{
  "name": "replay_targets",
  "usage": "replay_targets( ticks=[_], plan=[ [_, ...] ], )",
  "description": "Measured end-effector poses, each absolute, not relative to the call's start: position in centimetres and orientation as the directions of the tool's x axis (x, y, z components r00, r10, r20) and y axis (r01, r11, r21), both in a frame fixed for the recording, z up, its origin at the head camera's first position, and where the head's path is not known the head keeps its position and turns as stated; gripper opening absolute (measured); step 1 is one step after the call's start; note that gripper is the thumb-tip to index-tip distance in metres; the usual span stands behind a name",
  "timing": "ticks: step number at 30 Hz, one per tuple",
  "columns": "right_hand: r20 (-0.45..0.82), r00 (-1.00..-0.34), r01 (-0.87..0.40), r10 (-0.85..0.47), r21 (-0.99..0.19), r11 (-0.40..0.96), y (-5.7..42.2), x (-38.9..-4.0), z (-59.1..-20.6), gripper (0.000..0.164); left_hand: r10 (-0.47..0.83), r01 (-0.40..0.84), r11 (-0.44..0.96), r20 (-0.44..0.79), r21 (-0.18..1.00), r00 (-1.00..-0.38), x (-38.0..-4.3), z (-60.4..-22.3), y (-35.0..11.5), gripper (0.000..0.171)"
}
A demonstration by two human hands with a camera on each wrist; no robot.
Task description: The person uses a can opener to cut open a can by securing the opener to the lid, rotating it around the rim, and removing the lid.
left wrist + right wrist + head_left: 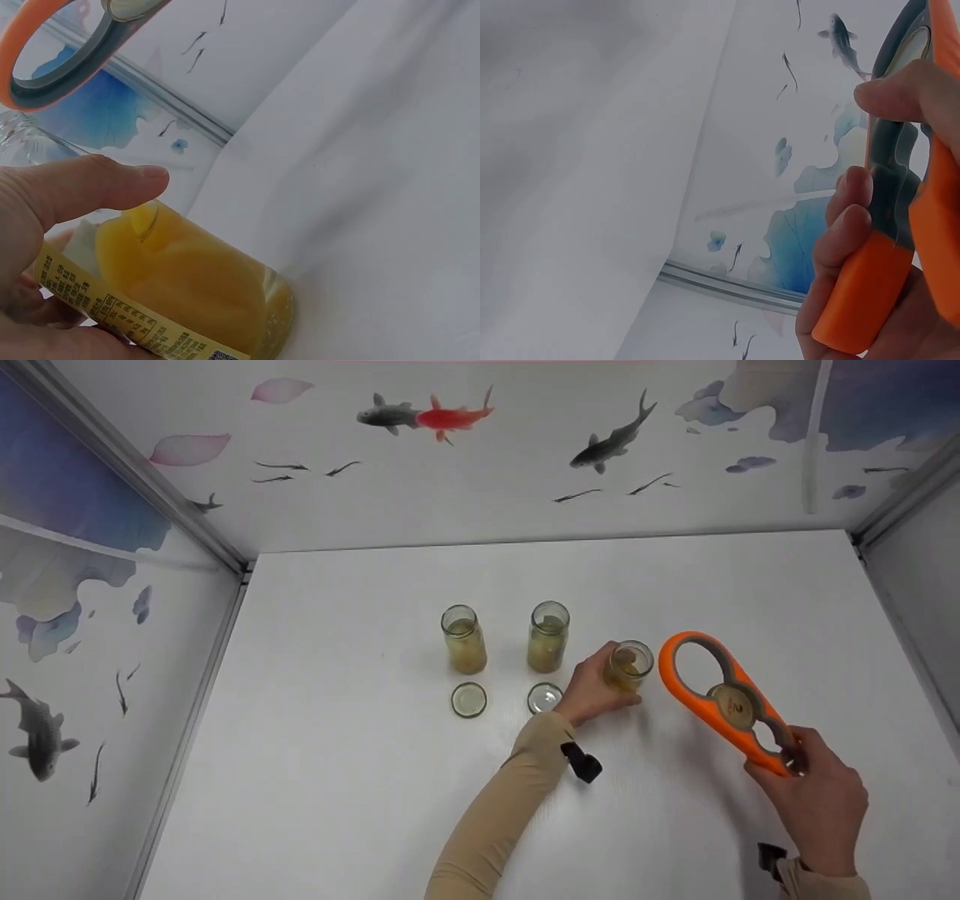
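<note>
My left hand (pixel 592 690) grips a glass jar (pixel 628 664) of yellow fruit pieces in liquid, its mouth uncovered. In the left wrist view the thumb lies along the jar's side above a yellow printed label (pixel 142 322). To the right, my right hand (pixel 821 802) holds an orange and grey jar opener (pixel 705 712) by its narrow end, raised above the table. A round gold lid (pixel 733 706) sits in the opener's middle ring. Seen from the right wrist, fingers and thumb wrap the orange handle (pixel 866 292).
Two more uncovered jars (pixel 466 652) with pale yellow contents stand left of the held one. In front of them lie two round lids (pixel 469 700) on the white table (pixel 337 780). Printed panels with fish (pixel 611 442) border the table at the back and sides.
</note>
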State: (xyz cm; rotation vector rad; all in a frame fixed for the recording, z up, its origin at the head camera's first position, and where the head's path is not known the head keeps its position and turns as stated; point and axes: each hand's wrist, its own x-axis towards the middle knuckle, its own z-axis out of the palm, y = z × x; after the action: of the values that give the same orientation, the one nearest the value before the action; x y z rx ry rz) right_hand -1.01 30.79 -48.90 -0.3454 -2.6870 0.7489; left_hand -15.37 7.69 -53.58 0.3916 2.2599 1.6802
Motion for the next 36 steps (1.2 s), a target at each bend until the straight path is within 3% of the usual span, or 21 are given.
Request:
replay_targets(
  ticks=[22, 36],
  plan=[
    [0.232, -0.915, 0.159, 0.33, -0.543, 0.825, 30.6, -1.3, -48.7, 0.044, 0.397, 0.01, 0.302, -0.117, 0.953, -0.91, -17.8, -53.7, 8.7, 0.065],
    [0.179, -0.894, 0.224, 0.41, -0.616, 0.755, 29.1, -2.0, -48.7, 0.04, 0.357, -0.028, 0.345, -0.159, 0.938, -0.92, -19.3, -53.7, 9.4, 0.058]
  ],
)
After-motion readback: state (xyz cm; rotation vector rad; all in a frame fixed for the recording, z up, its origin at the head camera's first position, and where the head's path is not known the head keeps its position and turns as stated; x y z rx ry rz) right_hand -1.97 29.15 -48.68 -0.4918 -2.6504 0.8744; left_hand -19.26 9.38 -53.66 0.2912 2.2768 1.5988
